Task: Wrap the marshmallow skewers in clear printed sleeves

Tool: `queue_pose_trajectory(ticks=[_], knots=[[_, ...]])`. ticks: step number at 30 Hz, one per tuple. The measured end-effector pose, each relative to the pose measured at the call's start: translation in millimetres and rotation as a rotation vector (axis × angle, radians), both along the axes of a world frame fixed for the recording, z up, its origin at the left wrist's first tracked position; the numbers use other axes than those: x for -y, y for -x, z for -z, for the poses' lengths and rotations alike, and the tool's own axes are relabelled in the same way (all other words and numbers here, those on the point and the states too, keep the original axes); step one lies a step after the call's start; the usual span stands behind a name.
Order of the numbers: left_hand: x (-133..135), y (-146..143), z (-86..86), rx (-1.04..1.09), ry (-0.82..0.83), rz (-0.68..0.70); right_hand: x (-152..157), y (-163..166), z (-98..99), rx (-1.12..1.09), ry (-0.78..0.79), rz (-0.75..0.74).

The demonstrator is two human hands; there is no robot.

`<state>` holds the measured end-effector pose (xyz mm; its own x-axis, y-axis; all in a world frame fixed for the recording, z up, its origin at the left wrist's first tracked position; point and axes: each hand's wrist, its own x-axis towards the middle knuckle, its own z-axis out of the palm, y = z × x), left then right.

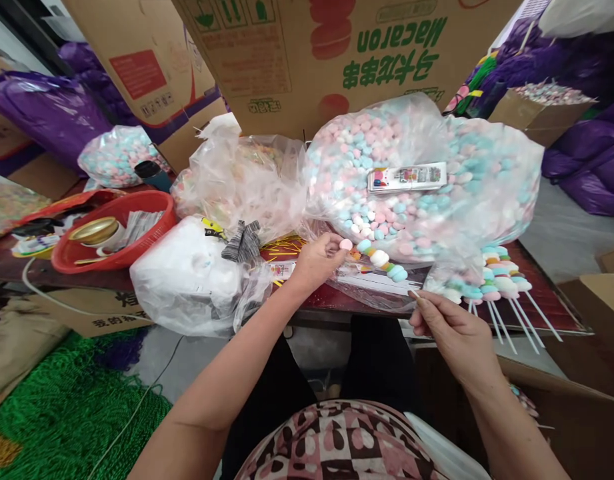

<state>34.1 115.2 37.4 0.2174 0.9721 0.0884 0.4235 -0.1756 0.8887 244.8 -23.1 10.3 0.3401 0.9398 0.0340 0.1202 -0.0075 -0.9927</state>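
Observation:
My right hand (449,330) pinches the lower end of a thin white stick, closed around it. Threaded on that stick is a candy skewer (380,258) of blue, white, orange and green pieces, tilted up to the left. Just off its tip, a pink marshmallow (345,245) is between the fingertips of my left hand (317,262). Behind the hands, a large clear bag (377,220) bulges with pastel marshmallows. Loose white sticks (381,283) lie in plastic under the skewer. To the right rests a group of threaded skewers (507,283), their sticks hanging over the table edge.
Printed packets (407,177) lie on the marshmallow bag. At left are a red basket (161,223) with a golden bowl (94,230), and a white plastic bag (181,280). A big cardboard box (307,73) stands behind. An open carton (577,407) is low on the right.

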Motion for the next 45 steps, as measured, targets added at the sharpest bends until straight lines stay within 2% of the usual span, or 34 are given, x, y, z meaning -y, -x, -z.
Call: queue_pose_trajectory(ticks=[4,10,14,19,23,30,34,39,45], knots=[[15.9,-0.6,-0.4,0.110,0.065,0.008,3.2,8.0,1.5,0.122,-0.020,-0.024],[12.5,1.6,16.1,0.159,0.023,0.031,11.1,11.7,-0.3,0.248,0.007,-0.049],[15.6,5.4,15.4,0.059,-0.014,0.041,13.4,10.5,-3.7,0.301,0.011,-0.083],[21.5,10.5,8.5,-0.065,-0.050,0.125,14.8,0.4,-6.0,0.335,0.072,-0.150],[23.9,11.7,13.6,-0.131,-0.041,0.151,15.7,-6.3,-7.7,0.355,0.110,-0.182],[32.4,7.2,25.0,-0.129,-0.061,0.127,17.9,0.2,-11.1,0.360,0.119,-0.210],[37.1,6.4,18.3,-0.153,-0.109,0.120,18.9,3.1,-17.3,0.348,0.127,-0.232],[44.8,3.7,7.2,-0.280,-0.151,0.136,19.1,3.9,-24.3,0.325,0.124,-0.145],[51.7,-0.3,11.4,-0.380,-0.147,0.068,22.1,19.3,-27.0,0.389,0.093,-0.157]])
